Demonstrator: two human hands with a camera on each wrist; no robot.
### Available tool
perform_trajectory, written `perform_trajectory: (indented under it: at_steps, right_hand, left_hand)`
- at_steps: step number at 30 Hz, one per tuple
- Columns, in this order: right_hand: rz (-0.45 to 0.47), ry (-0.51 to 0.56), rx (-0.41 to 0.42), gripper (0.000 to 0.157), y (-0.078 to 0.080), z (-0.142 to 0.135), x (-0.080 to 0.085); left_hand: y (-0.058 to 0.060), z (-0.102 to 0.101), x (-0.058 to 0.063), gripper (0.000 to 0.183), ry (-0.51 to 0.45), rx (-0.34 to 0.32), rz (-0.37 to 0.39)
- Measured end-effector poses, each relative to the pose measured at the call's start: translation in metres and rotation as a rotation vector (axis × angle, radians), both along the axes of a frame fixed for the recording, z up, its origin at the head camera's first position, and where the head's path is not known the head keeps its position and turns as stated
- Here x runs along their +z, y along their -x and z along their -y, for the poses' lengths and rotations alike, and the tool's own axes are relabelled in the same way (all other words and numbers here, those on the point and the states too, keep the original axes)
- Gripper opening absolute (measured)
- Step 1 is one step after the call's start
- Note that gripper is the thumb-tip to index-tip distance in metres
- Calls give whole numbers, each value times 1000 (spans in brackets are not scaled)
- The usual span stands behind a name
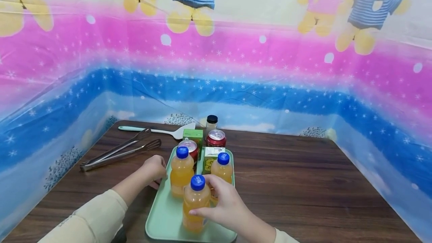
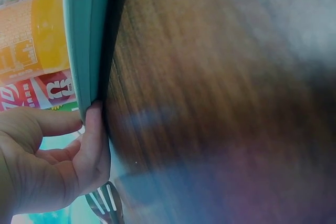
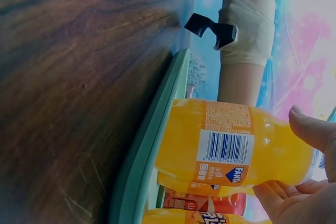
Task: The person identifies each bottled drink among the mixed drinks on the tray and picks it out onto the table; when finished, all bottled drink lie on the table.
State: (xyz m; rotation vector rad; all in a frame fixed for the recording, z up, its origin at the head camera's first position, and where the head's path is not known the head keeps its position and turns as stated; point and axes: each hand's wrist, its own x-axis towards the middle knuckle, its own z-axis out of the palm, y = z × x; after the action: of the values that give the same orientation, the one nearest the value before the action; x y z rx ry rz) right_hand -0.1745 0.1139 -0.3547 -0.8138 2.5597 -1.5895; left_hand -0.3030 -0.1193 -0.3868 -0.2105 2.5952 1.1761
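Observation:
My right hand (image 1: 229, 201) grips an orange soda bottle (image 1: 195, 211) with a blue cap, at the near part of a pale green tray (image 1: 163, 220). In the right wrist view, thumb and fingers hold this bottle (image 3: 228, 142) near its top; its base is at the tray floor, contact unclear. My left hand (image 1: 155, 170) pinches the tray's left rim (image 2: 84, 40), thumb inside and fingers outside. Two more orange soda bottles, left (image 1: 182, 173) and right (image 1: 222, 170), stand on the tray. Behind them are a red can (image 1: 189, 147) and a green-and-yellow carton (image 1: 210, 156).
Another red can (image 1: 216, 138) and a green carton (image 1: 193, 134) stand at the tray's far end. Behind is a black-lidded jar (image 1: 212, 122). Metal tongs (image 1: 118, 153) and a white spatula (image 1: 162, 131) lie on the brown table (image 1: 303, 186). A printed curtain (image 1: 253, 74) surrounds the table.

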Motion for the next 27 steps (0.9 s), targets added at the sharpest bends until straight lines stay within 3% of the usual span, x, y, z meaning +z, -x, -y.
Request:
perform_trajectory:
  at_steps: [10,27]
  right_hand:
    - [65,64,-4,52,0,2,-3]
    - [14,119,36,51,-5,0,-5]
  left_hand:
    - [0,1,0,19,12,-2,-3]
    - [0,0,1,16,39,-8,-11]
